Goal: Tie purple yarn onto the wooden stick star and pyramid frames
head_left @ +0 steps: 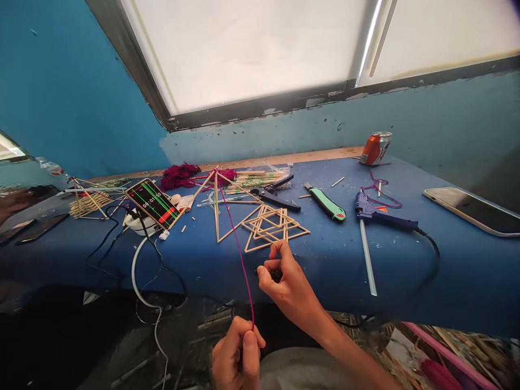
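A: So, which step in hand here?

B: Looks like the yarn-tensioning bit, judging by eye. Pinching a magenta yarn strand [242,260] in the left hand [239,352], grip closed tight, with a pretty straight line up to the peak of the wooden-stick frame [216,216] on the counter [325,281], left of the stick star [260,230].

A: And in the right hand [284,276]?

B: Curled fingers, just on the near side of the star. Can't tell if gripping anything.

A: Anything to mind for the next move?

B: Just guessing: keep the strand taut, but don't tug the frame over. Looks light.

A: And around it?

B: Blue, pretty cluttered. Far side: red yarn bundle [181,176], black-handled shears [276,197]. Left: tilted phone [150,205] with a timer on screen. Right: green-handled cutter [327,203], blue glue gun [382,218], soda can [376,149] farther back. Behind all that, blue wall [65,81] and big pale window [260,54].
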The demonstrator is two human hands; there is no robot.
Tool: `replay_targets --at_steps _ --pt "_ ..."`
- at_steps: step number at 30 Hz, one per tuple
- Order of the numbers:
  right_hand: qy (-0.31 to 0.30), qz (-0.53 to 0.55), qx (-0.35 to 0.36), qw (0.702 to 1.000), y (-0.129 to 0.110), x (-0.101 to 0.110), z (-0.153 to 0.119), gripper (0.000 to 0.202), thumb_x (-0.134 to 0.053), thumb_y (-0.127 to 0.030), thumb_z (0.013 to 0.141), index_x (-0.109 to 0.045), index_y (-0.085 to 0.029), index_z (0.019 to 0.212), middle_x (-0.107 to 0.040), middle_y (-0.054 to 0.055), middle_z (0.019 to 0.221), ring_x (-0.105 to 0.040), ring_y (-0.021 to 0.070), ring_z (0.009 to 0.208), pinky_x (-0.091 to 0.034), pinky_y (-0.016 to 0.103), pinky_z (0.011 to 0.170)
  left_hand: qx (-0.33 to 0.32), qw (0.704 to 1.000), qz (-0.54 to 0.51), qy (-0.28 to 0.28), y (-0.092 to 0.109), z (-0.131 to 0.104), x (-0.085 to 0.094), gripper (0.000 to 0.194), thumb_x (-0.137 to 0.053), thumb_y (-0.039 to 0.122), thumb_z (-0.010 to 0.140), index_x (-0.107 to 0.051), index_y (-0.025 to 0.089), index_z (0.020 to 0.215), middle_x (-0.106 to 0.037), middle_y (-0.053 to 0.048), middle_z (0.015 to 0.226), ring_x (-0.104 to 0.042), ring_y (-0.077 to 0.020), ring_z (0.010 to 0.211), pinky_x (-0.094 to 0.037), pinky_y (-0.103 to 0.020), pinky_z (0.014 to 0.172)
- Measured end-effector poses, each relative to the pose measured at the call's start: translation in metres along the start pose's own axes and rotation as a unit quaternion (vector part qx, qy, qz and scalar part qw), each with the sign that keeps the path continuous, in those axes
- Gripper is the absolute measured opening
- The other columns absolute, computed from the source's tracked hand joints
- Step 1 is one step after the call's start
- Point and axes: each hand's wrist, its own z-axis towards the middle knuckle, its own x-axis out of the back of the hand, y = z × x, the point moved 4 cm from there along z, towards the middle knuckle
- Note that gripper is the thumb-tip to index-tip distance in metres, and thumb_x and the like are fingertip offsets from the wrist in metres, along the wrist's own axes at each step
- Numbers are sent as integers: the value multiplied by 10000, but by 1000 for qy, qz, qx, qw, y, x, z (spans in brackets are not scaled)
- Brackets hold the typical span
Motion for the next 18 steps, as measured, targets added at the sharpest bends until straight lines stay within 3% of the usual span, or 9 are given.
replay_targets --at_steps 5,11,18 --pt "-2 -13 -10 1000 0 0 -1 266 -557 -286 881 -294 -264 912 -357 -135 570 -275 103 500 -244 248 512 49 998 -40 3 -1 -3 -1 464 -517 480 932 -563 175 586 -389 35 502 -324 -82 432 -263 -211 417" --pt "-3 -5 -3 1000 1 -1 -6 257 -552 -285 890 -297 -257 905 -362 -133 567 -303 105 535 -274 243 552 47 998 -21 23 2 -6 2 464 -547 520 917 -650 174 626 -508 11 541 -357 -89 459 -282 -227 447" --pt "-19 -12 1 1000 1 -4 -7 255 -548 -303 904 -298 -254 909 -352 -139 565 -266 102 536 -250 241 547 51 998 -3 27 5 -9 5 468 -560 548 906 -697 172 663 -519 15 519 -372 -92 455 -277 -238 457"
